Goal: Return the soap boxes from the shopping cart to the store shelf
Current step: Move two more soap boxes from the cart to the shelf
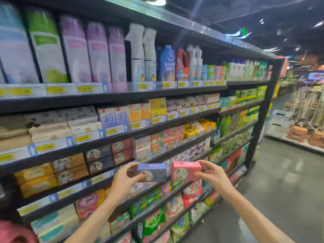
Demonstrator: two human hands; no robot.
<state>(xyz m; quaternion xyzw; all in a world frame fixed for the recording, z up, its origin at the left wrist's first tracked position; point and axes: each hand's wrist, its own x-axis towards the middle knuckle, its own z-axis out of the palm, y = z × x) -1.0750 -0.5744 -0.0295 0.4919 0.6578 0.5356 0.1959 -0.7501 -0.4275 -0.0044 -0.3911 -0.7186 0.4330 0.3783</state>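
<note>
Your left hand (122,179) grips a blue-purple soap box (151,172) by its left end, fingers over the top edge and thumb on the front face. Your right hand (213,174) pinches a pink soap box (185,171) by its right end, fingers above and thumb below. You hold both boxes side by side, close together but apart, in the air in front of the store shelf (112,137), level with the row of boxed soaps.

The shelf is a tall dark unit running away to your right. Its top row carries large refill bags (47,48) in blue, green and purple, then spray bottles (140,53) and detergent bottles (167,64). The middle rows hold stacked soap boxes, among them brown boxes (70,169), dark navy boxes (99,159) and maroon boxes (121,151) with a round picture on the front. Yellow price tags (56,89) line the shelf edges. Below your hands sit bagged washing powders (154,221). The grey aisle floor (284,190) stretches off to the right.
</note>
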